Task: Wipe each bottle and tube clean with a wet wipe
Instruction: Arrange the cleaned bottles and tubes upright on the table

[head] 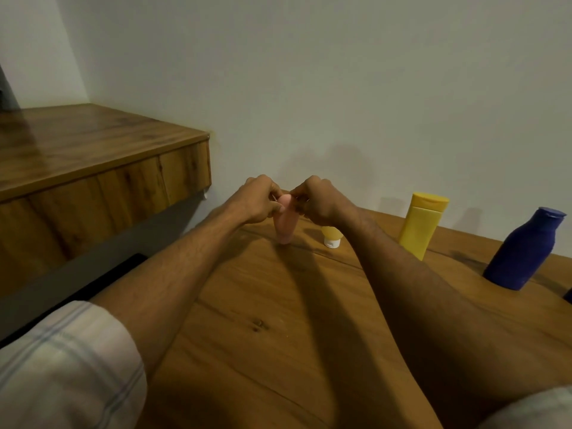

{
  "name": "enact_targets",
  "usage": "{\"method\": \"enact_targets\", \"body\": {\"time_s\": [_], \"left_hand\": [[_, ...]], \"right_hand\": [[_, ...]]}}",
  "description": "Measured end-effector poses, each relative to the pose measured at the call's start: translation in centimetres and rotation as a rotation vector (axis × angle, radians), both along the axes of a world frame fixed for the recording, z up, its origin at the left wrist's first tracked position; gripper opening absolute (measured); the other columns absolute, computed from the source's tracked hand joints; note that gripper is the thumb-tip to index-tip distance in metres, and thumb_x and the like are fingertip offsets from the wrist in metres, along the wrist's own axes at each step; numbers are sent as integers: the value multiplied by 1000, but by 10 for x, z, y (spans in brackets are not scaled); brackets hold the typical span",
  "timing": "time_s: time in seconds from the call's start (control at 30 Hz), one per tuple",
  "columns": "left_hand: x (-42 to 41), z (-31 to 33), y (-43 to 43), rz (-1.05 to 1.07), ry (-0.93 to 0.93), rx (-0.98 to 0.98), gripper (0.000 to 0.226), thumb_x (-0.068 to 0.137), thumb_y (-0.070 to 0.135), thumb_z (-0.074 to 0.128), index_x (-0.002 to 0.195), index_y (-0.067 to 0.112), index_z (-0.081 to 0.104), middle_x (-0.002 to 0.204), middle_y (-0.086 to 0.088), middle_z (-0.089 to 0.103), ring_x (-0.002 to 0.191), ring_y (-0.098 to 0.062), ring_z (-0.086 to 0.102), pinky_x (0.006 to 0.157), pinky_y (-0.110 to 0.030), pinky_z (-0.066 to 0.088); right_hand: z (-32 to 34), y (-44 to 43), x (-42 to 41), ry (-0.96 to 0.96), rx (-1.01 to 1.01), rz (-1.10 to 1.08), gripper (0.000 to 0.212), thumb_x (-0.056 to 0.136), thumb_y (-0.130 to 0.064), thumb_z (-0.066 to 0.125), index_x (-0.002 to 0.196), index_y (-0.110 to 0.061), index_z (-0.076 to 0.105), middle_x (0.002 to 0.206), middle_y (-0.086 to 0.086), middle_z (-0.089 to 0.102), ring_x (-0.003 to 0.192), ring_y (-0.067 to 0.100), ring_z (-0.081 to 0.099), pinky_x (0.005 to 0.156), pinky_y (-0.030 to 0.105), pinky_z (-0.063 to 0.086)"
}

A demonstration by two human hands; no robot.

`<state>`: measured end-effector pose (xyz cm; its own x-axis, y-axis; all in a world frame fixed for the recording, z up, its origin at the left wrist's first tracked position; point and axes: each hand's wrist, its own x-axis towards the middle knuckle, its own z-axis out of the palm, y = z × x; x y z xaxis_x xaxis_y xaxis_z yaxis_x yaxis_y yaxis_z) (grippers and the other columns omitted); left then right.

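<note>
A pink tube (287, 224) stands upright on the wooden table (278, 320) near the wall. My left hand (258, 199) and my right hand (318, 201) both pinch its top end from either side. No wet wipe can be made out between my fingers. Just right of the pink tube, a small yellow tube with a white cap (331, 236) stands cap down, partly hidden behind my right wrist. Further right stand a tall yellow bottle (421, 226) and a dark blue bottle (524, 249), both upright.
A raised wooden ledge (102, 156) juts out at the left, higher than the table. The white wall (340, 88) runs right behind the bottles. A dark object (569, 295) peeks in at the right edge.
</note>
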<state>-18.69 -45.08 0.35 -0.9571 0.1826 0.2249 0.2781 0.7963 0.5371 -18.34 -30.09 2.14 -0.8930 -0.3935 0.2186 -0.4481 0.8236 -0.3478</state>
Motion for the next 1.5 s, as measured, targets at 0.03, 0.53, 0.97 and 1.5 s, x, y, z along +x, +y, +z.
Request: {"method": "enact_targets", "body": {"time_s": [0.03, 0.53, 0.97, 1.5], "left_hand": [[0, -1, 0, -1, -3, -2, 28, 89, 12, 68, 116, 6, 69, 110, -13, 70, 86, -19, 63, 80, -29, 52], [8, 0, -1, 11, -43, -38, 34, 87, 13, 70, 121, 6, 67, 115, -14, 69, 86, -17, 61, 78, -28, 50], [59, 39, 31, 53, 192, 155, 36, 81, 19, 79, 114, 15, 66, 106, -7, 64, 88, -17, 58, 70, -24, 45], [165, 42, 204, -507, -120, 140, 29, 80, 11, 79, 105, 15, 66, 83, -3, 69, 67, -18, 67, 66, -33, 59]], "right_hand": [[-1, 0, 0, 1, 2, 1, 30, 92, -7, 57, 121, -4, 61, 115, 13, 66, 98, 25, 64, 72, 21, 49], [-6, -1, 0, -6, 22, -24, 32, 91, -4, 58, 123, -2, 60, 117, 13, 65, 99, 26, 64, 77, 26, 52], [27, 36, 45, 21, -110, -97, 35, 85, -10, 68, 120, -6, 63, 115, 9, 67, 99, 16, 63, 80, 22, 48], [53, 194, 207, -272, 19, -462, 13, 83, -11, 70, 95, -6, 71, 86, 7, 71, 71, 13, 70, 64, 22, 57]]}}
